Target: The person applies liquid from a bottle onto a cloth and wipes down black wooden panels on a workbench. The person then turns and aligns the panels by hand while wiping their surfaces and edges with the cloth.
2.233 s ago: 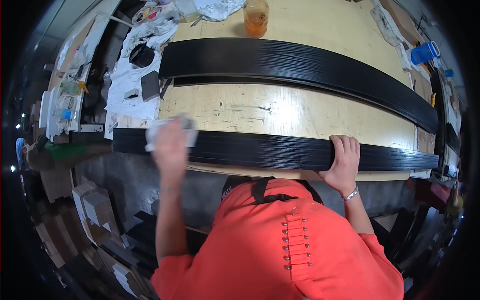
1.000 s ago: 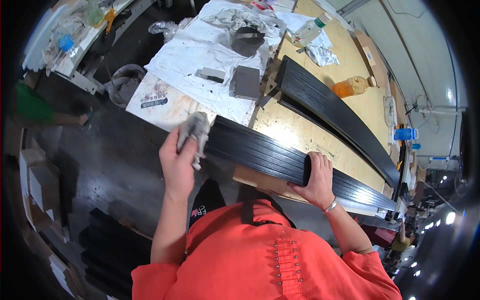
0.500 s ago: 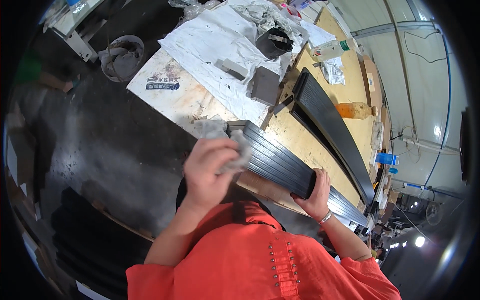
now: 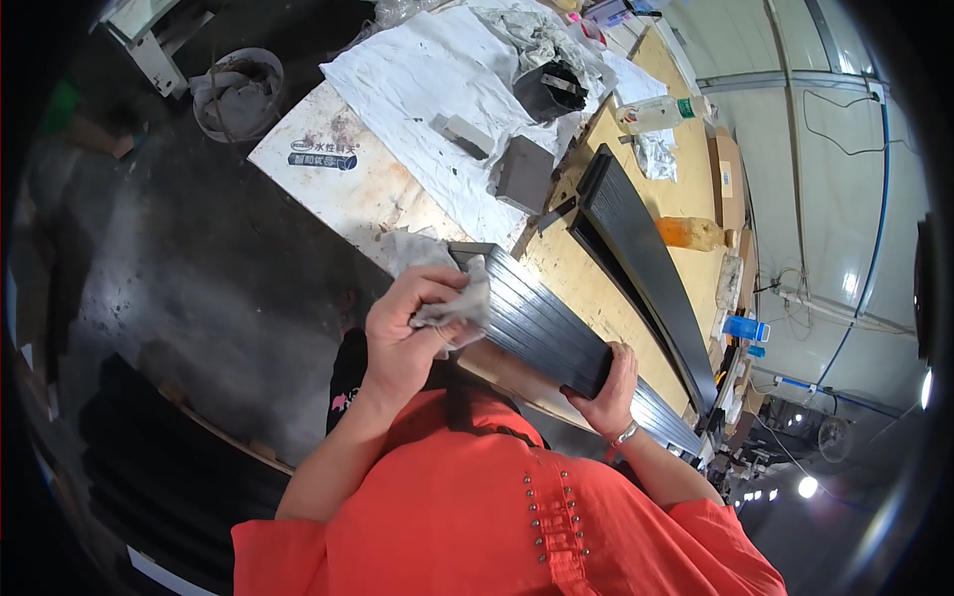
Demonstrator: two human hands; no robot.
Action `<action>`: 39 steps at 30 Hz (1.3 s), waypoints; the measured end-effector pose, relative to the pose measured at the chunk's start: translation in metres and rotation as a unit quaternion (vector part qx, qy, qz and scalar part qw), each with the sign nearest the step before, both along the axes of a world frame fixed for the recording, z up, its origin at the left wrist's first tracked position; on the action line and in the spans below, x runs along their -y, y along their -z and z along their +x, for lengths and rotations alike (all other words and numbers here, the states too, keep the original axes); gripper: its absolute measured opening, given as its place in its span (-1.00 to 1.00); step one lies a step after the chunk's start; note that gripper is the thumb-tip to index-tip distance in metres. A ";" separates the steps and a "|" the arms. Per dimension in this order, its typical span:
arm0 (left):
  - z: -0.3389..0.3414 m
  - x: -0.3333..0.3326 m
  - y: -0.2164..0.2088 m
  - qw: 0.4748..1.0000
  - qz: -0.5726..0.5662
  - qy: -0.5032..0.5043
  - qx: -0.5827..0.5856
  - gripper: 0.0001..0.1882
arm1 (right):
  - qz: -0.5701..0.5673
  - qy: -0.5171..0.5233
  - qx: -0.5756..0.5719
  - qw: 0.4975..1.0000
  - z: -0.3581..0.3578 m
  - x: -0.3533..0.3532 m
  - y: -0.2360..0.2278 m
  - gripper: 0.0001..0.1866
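Note:
In my left hand [image 4: 405, 323] is a crumpled greyish-white rag [image 4: 465, 303], pinched between the fingers at the near-left end of a long black grooved board [image 4: 542, 323]. The rag hides part of that end, and I cannot tell how firmly it touches. My right hand [image 4: 608, 389] grips the board farther along, thumb on the near side and fingers over the far edge. Beyond it lie more black grooved boards [image 4: 646, 258], stacked on the yellowish tabletop [image 4: 566, 263].
A grey block [image 4: 526, 174] and a smaller grey block [image 4: 465, 137] lie on white sheeting [image 4: 397, 89]. Behind the stack are a bottle of orange liquid [image 4: 689, 233] and a clear bottle [image 4: 656, 114]. On the floor stands a white bucket [image 4: 238, 94]; dark boards [image 4: 169, 477] lie lower left.
The whole view has shifted slightly. My left hand, blurred before, now shows sharply with the rag still at the board's end. My right hand keeps its grip on the board.

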State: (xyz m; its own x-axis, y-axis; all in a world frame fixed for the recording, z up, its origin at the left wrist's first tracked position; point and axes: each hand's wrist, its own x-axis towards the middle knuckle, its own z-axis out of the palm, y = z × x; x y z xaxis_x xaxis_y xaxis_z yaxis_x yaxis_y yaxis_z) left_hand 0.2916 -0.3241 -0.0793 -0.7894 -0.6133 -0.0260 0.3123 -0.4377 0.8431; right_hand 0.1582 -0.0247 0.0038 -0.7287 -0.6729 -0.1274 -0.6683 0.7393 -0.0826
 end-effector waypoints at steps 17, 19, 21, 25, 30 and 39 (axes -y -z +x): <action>-0.005 0.018 -0.004 0.981 0.050 -0.090 0.167 -0.86 | 0.008 -0.016 -0.023 1.000 -0.003 -0.005 0.003 0.05; -0.008 0.018 -0.007 0.985 0.050 -0.093 0.135 -0.84 | 0.002 -0.016 -0.018 1.000 -0.009 -0.003 0.006 0.04; -0.009 0.014 -0.011 0.981 -0.157 -0.091 0.072 -0.80 | -0.005 -0.015 -0.020 1.000 -0.004 -0.003 0.004 0.03; -0.007 0.017 0.038 0.975 0.083 -0.007 0.205 -0.87 | 0.006 -0.013 -0.014 1.000 0.001 -0.002 -0.001 0.08; -0.007 0.026 -0.008 0.978 0.115 0.053 0.165 -0.84 | 0.003 -0.001 -0.003 1.000 -0.001 -0.004 0.001 0.02; 0.000 0.031 -0.001 0.991 -0.053 0.028 0.119 -0.86 | 0.009 -0.018 0.009 1.000 -0.001 -0.001 -0.003 0.08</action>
